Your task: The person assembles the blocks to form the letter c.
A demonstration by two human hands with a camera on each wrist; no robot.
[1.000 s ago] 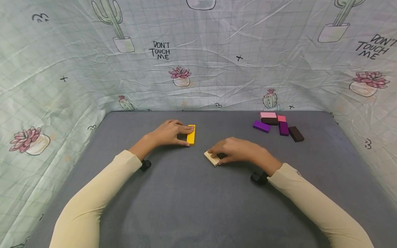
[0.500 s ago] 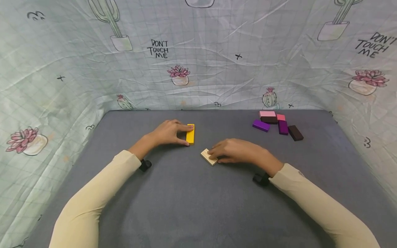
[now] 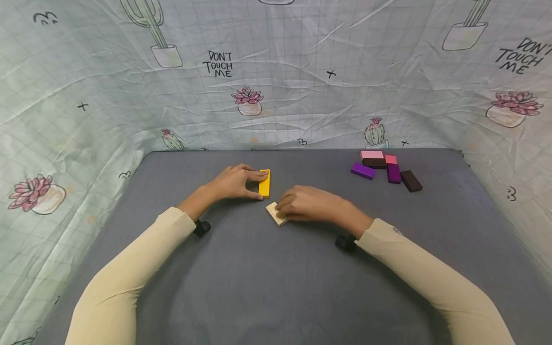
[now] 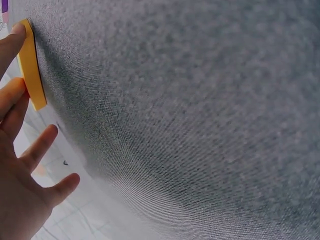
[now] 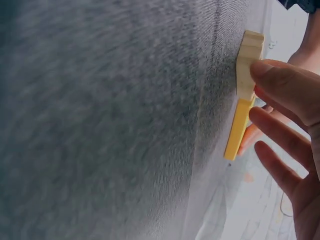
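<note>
A yellow block (image 3: 265,186) lies flat on the grey table, its long side pointing away from me. My left hand (image 3: 231,183) holds it from the left, thumb at the near end and fingertips at the far part. Just nearer and to the right is a pale wooden block (image 3: 273,213), set at a slant. My right hand (image 3: 312,203) pinches that one between thumb and fingers, covering its right part. In the right wrist view the wooden block (image 5: 246,65) appears in line with the yellow block (image 5: 238,130); whether they touch cannot be told.
At the back right lie several blocks: a pale pink one (image 3: 372,155) on or against a dark brown one (image 3: 374,164), a coral one (image 3: 390,159), a violet one (image 3: 363,171), a purple one (image 3: 393,173) and another brown one (image 3: 411,181). Printed cloth (image 3: 284,110) walls the table.
My right hand has moved left with the wooden block, bringing it closer to the yellow block. The left hand stays at the yellow block, which keeps its place.
</note>
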